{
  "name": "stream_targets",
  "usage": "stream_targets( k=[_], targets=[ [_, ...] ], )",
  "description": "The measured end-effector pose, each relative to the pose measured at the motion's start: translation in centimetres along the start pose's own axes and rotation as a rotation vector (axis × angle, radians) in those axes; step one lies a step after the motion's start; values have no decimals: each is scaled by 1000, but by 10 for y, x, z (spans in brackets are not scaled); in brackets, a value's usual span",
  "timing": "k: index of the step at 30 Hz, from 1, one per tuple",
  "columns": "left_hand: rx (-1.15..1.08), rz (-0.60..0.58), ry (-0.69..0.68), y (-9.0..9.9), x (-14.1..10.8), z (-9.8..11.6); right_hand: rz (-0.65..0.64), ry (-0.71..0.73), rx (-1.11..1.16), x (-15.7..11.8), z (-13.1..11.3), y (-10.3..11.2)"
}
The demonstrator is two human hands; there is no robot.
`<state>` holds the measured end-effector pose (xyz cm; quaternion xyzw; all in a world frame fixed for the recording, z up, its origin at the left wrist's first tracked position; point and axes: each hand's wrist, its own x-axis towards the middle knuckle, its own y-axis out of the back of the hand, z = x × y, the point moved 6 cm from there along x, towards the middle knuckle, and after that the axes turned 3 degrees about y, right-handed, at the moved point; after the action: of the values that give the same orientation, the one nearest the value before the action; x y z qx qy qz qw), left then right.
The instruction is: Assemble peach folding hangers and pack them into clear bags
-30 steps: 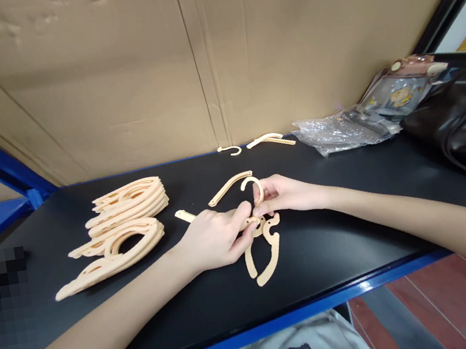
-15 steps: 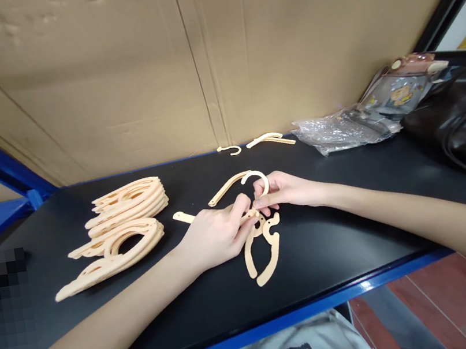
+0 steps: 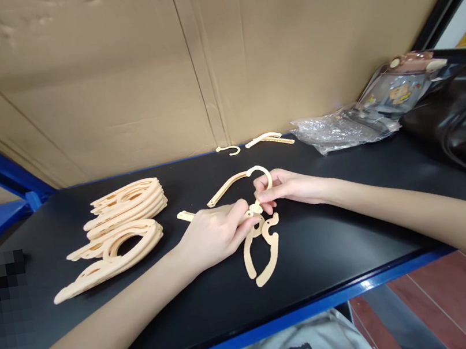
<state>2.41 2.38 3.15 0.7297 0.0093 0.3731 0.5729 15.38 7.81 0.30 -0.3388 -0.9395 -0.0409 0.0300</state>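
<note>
My left hand point(image 3: 215, 229) is closed on a pale beige hanger arm point(image 3: 184, 215); one end sticks out left of the knuckles, and the other shows at the fingertips. My right hand point(image 3: 289, 186) pinches a curved hanger hook point(image 3: 268, 178), its curve raised and its base against the end of the arm at my left fingertips. Whether the two are joined, I cannot tell. Behind my hands, another curved hanger arm point(image 3: 226, 186) lies on the table. Just below them rest two curved beige pieces with notched ends, a left one point(image 3: 249, 259) and a right one point(image 3: 270, 265).
Stacked beige hangers lie at left in a rear pile point(image 3: 126, 205) and a front pile point(image 3: 99, 273). Near the cardboard wall point(image 3: 123, 86) are a loose hook point(image 3: 229, 150) and more arms point(image 3: 269, 138). Clear plastic packaging point(image 3: 344, 128) and a dark bag point(image 3: 455, 112) stand at right.
The hook in my right hand has turned and risen slightly, so its flat base now shows at my left fingertips. My left hand stays nearly in place; the pieces lying around are unmoved.
</note>
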Motion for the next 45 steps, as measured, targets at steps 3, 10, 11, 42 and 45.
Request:
stream_targets(
  k=[3, 10, 11, 42, 45],
  targets=[
    [37, 50, 8, 5, 0, -2, 11, -3, 44, 0, 1, 2],
    [-23, 50, 92, 2, 0, -7, 48, 3, 73, 1, 2, 5],
    [-48, 57, 114, 2, -1, -8, 53, 5, 78, 1, 2, 6],
    [-132, -25, -74, 0, -3, 8, 5, -110, -40, 1, -1, -3],
    [-89, -28, -93, 0, -2, 11, 16, -150, -76, 0, -2, -3]
  ],
)
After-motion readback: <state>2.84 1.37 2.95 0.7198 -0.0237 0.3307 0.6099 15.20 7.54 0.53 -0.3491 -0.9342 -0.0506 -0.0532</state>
